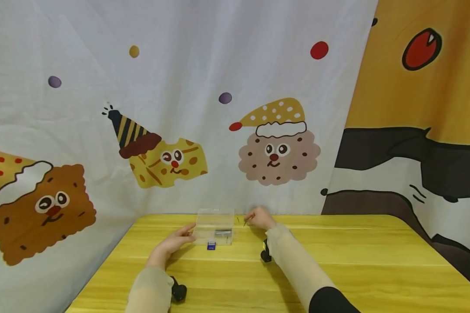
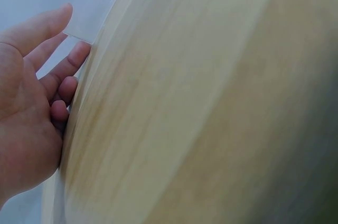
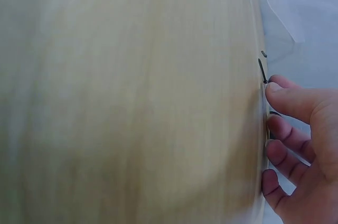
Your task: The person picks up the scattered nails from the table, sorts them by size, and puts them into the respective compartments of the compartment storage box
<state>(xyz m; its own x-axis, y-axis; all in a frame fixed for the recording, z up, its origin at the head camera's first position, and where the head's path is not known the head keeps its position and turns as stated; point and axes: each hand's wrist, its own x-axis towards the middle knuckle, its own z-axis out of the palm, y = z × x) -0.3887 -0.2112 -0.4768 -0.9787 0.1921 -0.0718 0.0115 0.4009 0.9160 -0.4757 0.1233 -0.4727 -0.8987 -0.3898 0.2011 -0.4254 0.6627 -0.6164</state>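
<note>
A clear plastic box (image 1: 201,238) stands on the table with its lid (image 1: 215,216) raised. Grey metal pieces (image 1: 222,233) lie in its right part, and a blue label (image 1: 211,245) shows at its front edge. At the box's left end rests my left hand (image 1: 175,241), thumb and fingers spread against the plastic. My right hand (image 1: 260,218), to the right of the box, pinches a thin dark screw or nail (image 3: 262,70) between thumb and forefinger. Another small dark piece (image 1: 238,220) lies between that hand and the box. More dark material shows behind the right fingers, its kind unclear.
The yellow wood-grain table (image 1: 219,282) ends at the back against a printed cloth (image 1: 215,191). Box and hands are close to that back edge. Each wrist carries a black camera, such as the left one (image 1: 178,292).
</note>
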